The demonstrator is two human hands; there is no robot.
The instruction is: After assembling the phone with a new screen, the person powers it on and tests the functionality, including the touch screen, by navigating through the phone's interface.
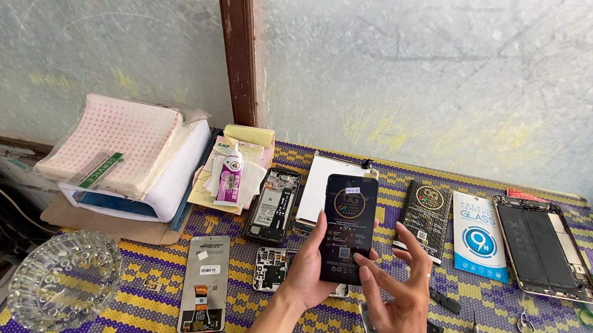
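The left hand [307, 269] holds a dark phone [347, 227] upright above the middle of the tabletop [514, 307], its grip closed only round the lower edge. The right hand [396, 292] is open, holding nothing, fingertips [363, 270] at the glass near its bottom corner. A hard push there could, I judge, tip the phone out of that shallow hold onto the loose board [270, 268] and open chassis [272, 204] just below; the glass ashtray [65, 276] at the near left corner is well apart
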